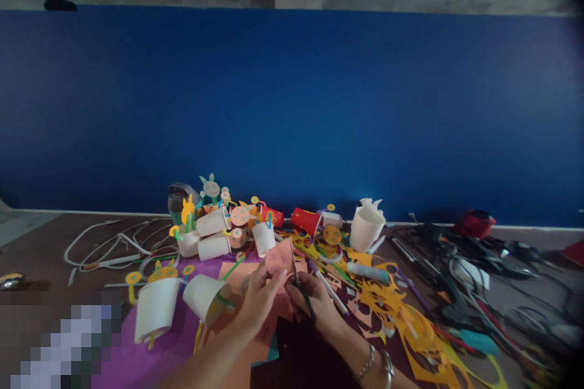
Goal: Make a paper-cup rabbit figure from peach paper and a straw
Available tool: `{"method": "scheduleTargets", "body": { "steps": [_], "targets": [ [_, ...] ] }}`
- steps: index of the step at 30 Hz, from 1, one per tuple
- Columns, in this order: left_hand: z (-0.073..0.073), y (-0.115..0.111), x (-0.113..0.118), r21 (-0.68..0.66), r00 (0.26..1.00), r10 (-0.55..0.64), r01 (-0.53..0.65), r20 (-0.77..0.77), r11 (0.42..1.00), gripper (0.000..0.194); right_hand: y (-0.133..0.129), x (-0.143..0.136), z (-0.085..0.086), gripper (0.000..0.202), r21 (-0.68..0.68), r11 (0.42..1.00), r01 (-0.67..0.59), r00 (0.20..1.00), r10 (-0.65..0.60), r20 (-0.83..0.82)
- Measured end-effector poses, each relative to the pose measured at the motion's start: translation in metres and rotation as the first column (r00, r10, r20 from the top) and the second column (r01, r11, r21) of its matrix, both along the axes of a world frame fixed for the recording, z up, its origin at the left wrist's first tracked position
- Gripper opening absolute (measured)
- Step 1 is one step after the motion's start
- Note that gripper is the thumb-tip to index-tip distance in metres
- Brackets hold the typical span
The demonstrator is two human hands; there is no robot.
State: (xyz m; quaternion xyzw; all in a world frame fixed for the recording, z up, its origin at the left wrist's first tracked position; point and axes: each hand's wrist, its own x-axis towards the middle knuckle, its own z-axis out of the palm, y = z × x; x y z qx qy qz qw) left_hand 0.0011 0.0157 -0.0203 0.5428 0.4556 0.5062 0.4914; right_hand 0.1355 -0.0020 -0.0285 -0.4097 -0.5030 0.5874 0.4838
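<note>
Near the table's front middle, my left hand (262, 292) pinches a piece of pink-orange paper (279, 257) with faint drawing on it. My right hand (312, 301) is closed around dark-handled scissors (306, 301), whose blades lie against the right edge of that paper. Below the hands are orange sheets (228, 273) on a purple sheet (182, 340). To the left, a white paper cup (157, 310) stands with yellow paper shapes on it, and another white cup (205, 298) lies tilted beside my left forearm.
Behind are more white cups (213, 220), a red cup (305, 220) and a tall white cup (366, 228). Yellow paper scraps (415, 328) and a glue tube (367, 271) lie right. Black cables (460, 292) spread at far right, white cables (109, 243) at left. A blue panel (292, 103) rises behind.
</note>
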Motion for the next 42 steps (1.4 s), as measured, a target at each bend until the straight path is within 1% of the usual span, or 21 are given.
{"method": "scheduleTargets", "body": {
  "steps": [2,5,10,14,19,22,25,31,36,39,42],
  "targets": [
    [0.000,0.000,0.000,-0.010,1.000,-0.016,0.016,0.005,1.000,0.028,0.000,0.000,0.000,0.038,0.014,1.000,-0.003,1.000,0.003,-0.014],
    [-0.002,0.000,-0.001,-0.008,1.000,-0.006,0.006,0.000,1.000,0.027,0.001,0.000,-0.002,0.038,0.025,1.000,-0.009,1.000,0.009,-0.028],
    [-0.003,0.002,-0.001,-0.012,0.999,-0.024,0.025,0.030,1.000,0.027,0.004,0.000,-0.010,0.035,0.040,0.999,-0.009,0.999,0.011,-0.034],
    [-0.002,0.003,-0.001,-0.025,0.997,-0.042,0.043,0.061,0.999,0.026,0.006,0.000,-0.014,0.034,0.015,1.000,-0.001,0.999,0.002,-0.050],
    [-0.001,0.002,-0.001,-0.023,0.999,-0.026,0.027,0.035,0.999,0.028,0.003,-0.002,-0.007,0.032,-0.006,0.999,0.034,0.999,-0.034,-0.025],
    [0.001,0.003,-0.001,-0.023,0.996,-0.048,0.050,0.079,0.998,0.028,0.002,-0.002,-0.004,0.032,-0.024,0.999,0.045,0.999,-0.046,-0.017],
    [0.002,0.004,-0.001,-0.021,0.993,-0.058,0.061,0.107,0.998,0.027,0.002,-0.002,-0.005,0.032,-0.052,0.997,0.055,0.998,-0.056,-0.014],
    [-0.004,0.007,-0.004,-0.013,0.995,-0.041,0.042,0.090,0.999,0.028,0.003,-0.002,-0.005,0.032,-0.047,0.997,0.063,0.998,-0.062,0.015],
    [-0.004,0.005,-0.005,-0.028,0.997,0.009,-0.006,0.078,1.000,0.028,0.001,-0.003,0.000,0.032,-0.042,0.995,0.092,0.995,-0.090,0.047],
    [-0.003,0.004,-0.005,-0.026,0.998,-0.002,0.003,0.055,1.000,0.031,0.001,-0.001,-0.001,0.033,-0.028,0.997,0.071,0.996,-0.070,0.055],
    [-0.002,0.004,-0.004,0.025,0.999,-0.025,0.025,0.021,0.999,0.033,0.003,0.000,-0.004,0.032,-0.011,0.999,0.040,0.999,-0.040,0.019]
  ]
}}
